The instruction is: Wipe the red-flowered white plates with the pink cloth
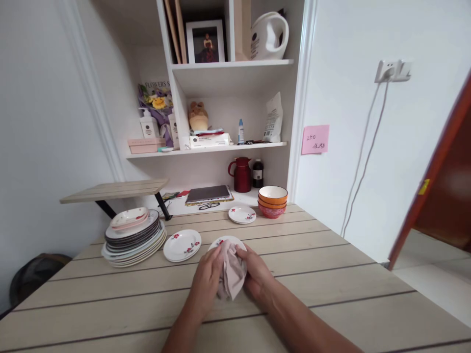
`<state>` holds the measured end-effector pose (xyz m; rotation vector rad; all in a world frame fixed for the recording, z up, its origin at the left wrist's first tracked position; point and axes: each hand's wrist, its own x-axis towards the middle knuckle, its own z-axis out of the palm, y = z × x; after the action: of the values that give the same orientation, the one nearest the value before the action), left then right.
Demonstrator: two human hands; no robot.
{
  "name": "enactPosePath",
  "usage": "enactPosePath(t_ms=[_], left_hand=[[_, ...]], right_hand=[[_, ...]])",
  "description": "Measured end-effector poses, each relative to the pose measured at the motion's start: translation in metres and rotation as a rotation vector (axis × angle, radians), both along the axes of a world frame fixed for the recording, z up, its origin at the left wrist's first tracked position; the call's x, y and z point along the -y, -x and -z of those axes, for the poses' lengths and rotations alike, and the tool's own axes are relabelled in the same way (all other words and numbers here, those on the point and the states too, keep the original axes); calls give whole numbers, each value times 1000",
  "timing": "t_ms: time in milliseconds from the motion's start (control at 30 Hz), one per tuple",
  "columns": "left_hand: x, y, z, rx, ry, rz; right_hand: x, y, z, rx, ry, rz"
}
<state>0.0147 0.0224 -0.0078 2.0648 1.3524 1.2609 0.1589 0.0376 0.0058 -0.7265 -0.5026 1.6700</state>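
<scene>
A crumpled pale pink cloth (232,270) is bunched between my two hands above the near middle of the table. My left hand (206,277) has its fingers closed on the cloth's left side. On its right side, my right hand (259,274) grips it with the thumb on top and the fingers curled underneath. Just behind the cloth shows the far rim of a white plate with red flowers (224,239). The cloth and hands cover its near part, so I cannot tell whether my fingers touch it. A similar flowered plate (182,245) lies left of my hands.
A tall stack of plates (134,240) stands at the left, beside a small raised wooden shelf (114,190). Farther back are small flowered plates (242,214) and stacked bowls (273,201). A red jug (242,175), glasses (209,206) and a laptop-like slab (208,194) line the back.
</scene>
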Motion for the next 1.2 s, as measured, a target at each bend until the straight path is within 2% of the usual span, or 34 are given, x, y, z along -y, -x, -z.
enactPosePath(t_ms=[200,333,400,467,567,633,700,833,933,1000,1100,1200], left_hand=[[0,-5,4,-231,8,-62],[7,-7,-5,-287,137,-79],[11,-8,-10,-296,131,-135],[14,-7,-15,-265,-10,-304],[13,-4,-19,-228,-362,-630],[11,-3,-19,-341,-517,-694],[8,-4,-19,-528,-524,-658],[10,-9,-20,-747,-291,-516],[17,-16,-20,-738,-134,-259],[20,-20,-19,-688,-72,-136],[23,-22,-14,-594,-37,-30],[23,-19,-9,-505,-70,37]], right_hand=[[-3,0,5,22,-52,-3],[-3,1,3,45,-10,6],[-2,1,2,41,3,1],[0,1,0,45,10,-5],[5,4,-2,66,-6,-29],[8,7,-2,58,-24,-51],[11,11,-3,44,-33,-59],[10,15,-2,-1,-46,-36],[3,11,-2,-50,-7,28],[-1,7,-2,-67,25,79],[-6,1,-2,-68,53,121],[-8,-3,-1,-60,53,134]])
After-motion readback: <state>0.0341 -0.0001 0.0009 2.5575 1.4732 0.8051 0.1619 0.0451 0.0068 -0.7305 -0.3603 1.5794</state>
